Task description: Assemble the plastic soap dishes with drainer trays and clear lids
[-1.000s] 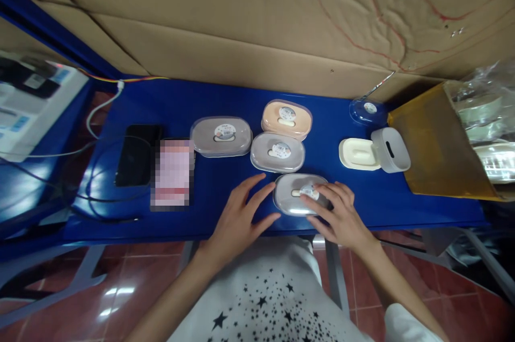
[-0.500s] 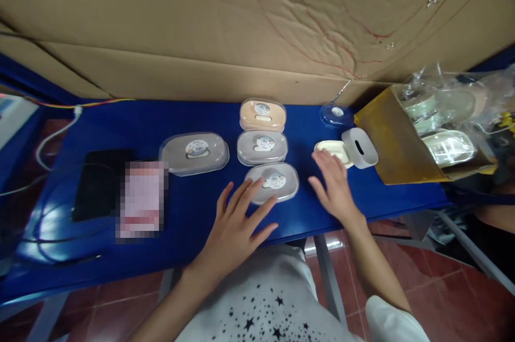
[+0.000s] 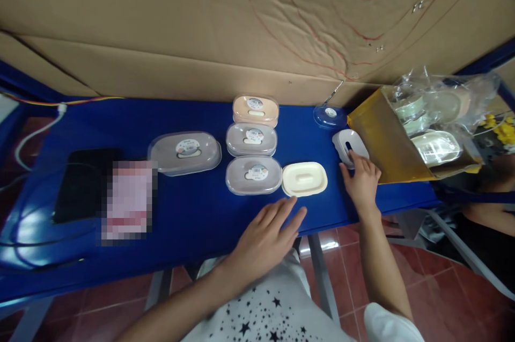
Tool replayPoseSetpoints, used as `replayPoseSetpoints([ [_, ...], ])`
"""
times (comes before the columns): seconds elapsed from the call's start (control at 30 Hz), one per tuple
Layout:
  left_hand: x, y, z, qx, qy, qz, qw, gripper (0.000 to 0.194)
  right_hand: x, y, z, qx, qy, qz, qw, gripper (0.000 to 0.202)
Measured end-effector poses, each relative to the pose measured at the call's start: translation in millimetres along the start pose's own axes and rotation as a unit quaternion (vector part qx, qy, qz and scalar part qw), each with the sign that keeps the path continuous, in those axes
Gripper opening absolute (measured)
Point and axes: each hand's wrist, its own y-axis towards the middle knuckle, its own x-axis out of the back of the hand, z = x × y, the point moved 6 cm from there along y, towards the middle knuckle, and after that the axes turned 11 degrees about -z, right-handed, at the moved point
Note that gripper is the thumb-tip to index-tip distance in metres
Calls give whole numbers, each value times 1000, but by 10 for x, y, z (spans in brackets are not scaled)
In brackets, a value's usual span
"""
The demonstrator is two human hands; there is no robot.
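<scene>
My right hand (image 3: 363, 180) reaches over the near side of a white oval piece (image 3: 341, 144) with a dark slot. Its fingertips are at the slot and thumb lies apart at the near edge. My left hand (image 3: 267, 232) hovers palm down near the table's front edge, fingers stretched out and empty. Just beyond it sits a shallow cream oval piece (image 3: 304, 180) with a raised middle bar. That piece lies against a grey box with a clear lid (image 3: 237, 174), the nearest of a column with another grey box (image 3: 237, 139) and a peach one (image 3: 241, 109).
Another grey lidded box (image 3: 164, 155) stands left of the column. Further left lie a black flat object (image 3: 80, 186) and a blurred pink item (image 3: 129, 197). A clear lid (image 3: 322, 116) lies at the back. A carton (image 3: 372, 132) of wrapped pieces stands right.
The cream piece has shifted left and nearer, up against the nearest grey box. My right hand has left it for the white slotted piece. My left hand has moved right and nearer.
</scene>
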Motion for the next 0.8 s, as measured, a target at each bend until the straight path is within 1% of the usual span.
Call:
replayPoseSetpoints([
  [0.07, -211, 62, -16, 18, 17, 42, 999, 58, 10, 12, -55, 7, 37, 5, 999, 41],
  [0.1, -281, 84, 7, 28, 17, 49, 998, 61, 60, -17, -21, 21, 75, 10, 997, 39],
  [0.17, -339, 91, 82, 41, 2, 42, 998, 59, 211, -138, 145, 67, 168, 35, 983, 35],
  [0.23, -306, 48, 170, 53, -15, 22, 998, 54, 355, -314, 385, 124, 241, 86, 959, 36],
  [0.3, -231, -20, 252, 73, -19, 1, 997, 51, 450, -478, 617, 166, 272, 127, 939, 40],
  [0.37, -164, -79, 311, 95, -13, -15, 995, 53, 493, -592, 817, 197, 282, 143, 928, 44],
  [0.43, -129, -109, 332, 104, -8, -23, 994, 56, 496, -662, 976, 218, 273, 145, 926, 48],
  [0.5, -117, -117, 334, 106, -7, -30, 994, 57, 479, -704, 1086, 233, 245, 144, 930, 50],
  [0.57, -114, -125, 340, 114, -9, -37, 993, 53, 473, -732, 1158, 248, 221, 142, 932, 50],
  [0.73, -46, -206, 364, 142, -10, -59, 988, 25, 556, -765, 1289, 308, 241, 154, 907, 47],
  [0.8, 10, -251, 364, 148, -18, -62, 987, 20, 603, -758, 1339, 317, 254, 158, 900, 47],
])
